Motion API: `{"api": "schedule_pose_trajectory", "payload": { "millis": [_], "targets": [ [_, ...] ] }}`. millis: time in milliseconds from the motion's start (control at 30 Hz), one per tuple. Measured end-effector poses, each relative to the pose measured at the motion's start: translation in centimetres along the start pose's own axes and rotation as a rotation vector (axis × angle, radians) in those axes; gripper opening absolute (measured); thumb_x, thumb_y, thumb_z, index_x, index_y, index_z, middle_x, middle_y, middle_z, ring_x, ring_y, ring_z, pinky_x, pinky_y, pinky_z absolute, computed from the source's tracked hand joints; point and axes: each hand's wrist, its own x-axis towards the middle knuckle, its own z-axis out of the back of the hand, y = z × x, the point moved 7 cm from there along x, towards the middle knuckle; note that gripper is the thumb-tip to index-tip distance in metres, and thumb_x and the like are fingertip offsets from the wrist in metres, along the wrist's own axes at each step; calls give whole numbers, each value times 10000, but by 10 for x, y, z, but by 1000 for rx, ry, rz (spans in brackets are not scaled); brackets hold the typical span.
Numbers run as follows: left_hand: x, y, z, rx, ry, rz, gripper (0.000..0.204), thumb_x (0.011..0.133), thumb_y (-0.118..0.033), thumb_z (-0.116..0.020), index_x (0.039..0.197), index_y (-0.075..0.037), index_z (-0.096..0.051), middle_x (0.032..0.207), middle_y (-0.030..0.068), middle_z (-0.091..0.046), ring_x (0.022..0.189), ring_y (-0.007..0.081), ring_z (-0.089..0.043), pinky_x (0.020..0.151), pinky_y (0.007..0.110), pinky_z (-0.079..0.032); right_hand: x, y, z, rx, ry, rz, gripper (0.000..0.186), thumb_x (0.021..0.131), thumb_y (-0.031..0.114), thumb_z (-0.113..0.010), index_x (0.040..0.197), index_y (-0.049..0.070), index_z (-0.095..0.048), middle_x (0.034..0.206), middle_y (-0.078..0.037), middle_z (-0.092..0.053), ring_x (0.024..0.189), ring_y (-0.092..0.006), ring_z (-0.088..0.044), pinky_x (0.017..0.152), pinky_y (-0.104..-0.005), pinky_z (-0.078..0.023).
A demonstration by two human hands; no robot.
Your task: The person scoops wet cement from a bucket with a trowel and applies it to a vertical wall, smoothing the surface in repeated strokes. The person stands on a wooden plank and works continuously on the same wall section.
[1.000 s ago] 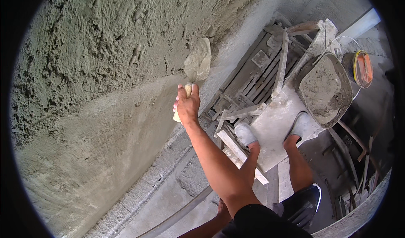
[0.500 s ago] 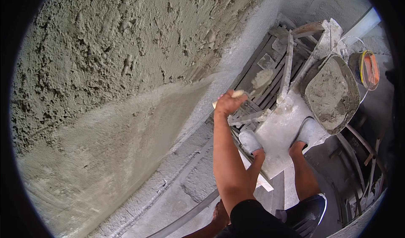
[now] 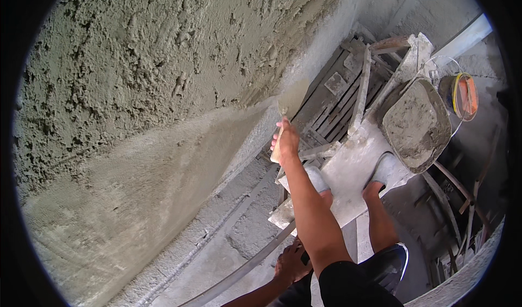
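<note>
My right hand (image 3: 288,141) is closed around the pale handle of a trowel (image 3: 294,96). Its mortar-coated blade points away from me, at the border between the wet plaster and the pale wall strip. The plaster wall (image 3: 136,51) is rough and lumpy above, smoother below. Low in view, my left hand (image 3: 292,262) has its fingers curled beside a long grey strip (image 3: 250,269); a dark patch shows at it, and what it holds, if anything, is unclear. A tub of mortar (image 3: 416,122) lies to the right.
I stand on a mortar-splashed board (image 3: 350,182), with the tub at its right edge. Wooden slats and frame pieces (image 3: 361,89) lie beyond. An orange-lined bucket (image 3: 465,96) sits far right. Curved bars and scrap lumber (image 3: 451,198) fill the lower right.
My right hand has swung the trowel from over the slats leftward to the wall, with its blade now turned upward. More of my left hand shows. The whole view has shifted slightly.
</note>
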Motion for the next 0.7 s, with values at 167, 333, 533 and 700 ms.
{"api": "schedule_pose_trajectory", "payload": {
  "millis": [167,333,533,700],
  "targets": [
    [4,19,-14,-110,-36,18,695,833,-445,-677,1458,-163,-564,1601,121,-415,1436,350,-444,1175,507,-421,90,-4,-27,349,332,-251,567,1053,616,-449,1021,70,-596,705,6,-425,557,-132,-416,530,-320,-381],
    [4,20,-9,-107,-13,65,696,840,-448,-680,1464,-165,-560,1603,118,-413,1455,334,-426,1193,497,-402,92,21,-66,347,555,-184,545,1029,628,-501,938,92,-547,640,34,-358,530,-107,-380,520,-303,-355],
    [-1,21,-22,-291,25,87,712,857,-461,-691,1482,-168,-521,1598,120,-411,1437,334,-437,1181,498,-409,38,32,-91,225,481,-95,585,1027,660,-491,915,86,-507,623,5,-426,488,-130,-429,461,-333,-409],
    [-4,26,-23,-523,-83,117,571,907,-442,-647,1369,-117,-571,1400,168,-567,1300,374,-546,1078,480,-476,-22,24,-126,160,455,-59,600,1042,659,-457,909,76,-498,615,-9,-469,470,-135,-491,390,-328,-424]
  ]
}}
